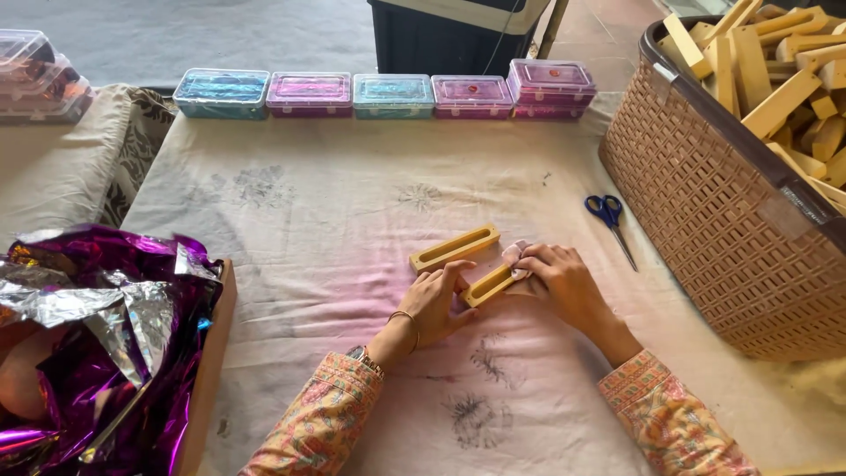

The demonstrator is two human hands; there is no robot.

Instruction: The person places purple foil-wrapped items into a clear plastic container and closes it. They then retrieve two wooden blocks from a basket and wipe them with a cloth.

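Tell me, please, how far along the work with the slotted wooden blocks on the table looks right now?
One slotted block lies set aside on the cloth-covered table, apparently finished. The left hand steadies a second block while the right hand presses a small pinkish cloth at its end. Much seems left: the brown basket is heaped with wooden pieces.

basket [705, 203] cut off (right edge), foil [97, 344] cropped

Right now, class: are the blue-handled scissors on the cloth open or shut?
Shut. The scissors lie flat on the cloth, both blades together as one thin line, handle loops side by side.
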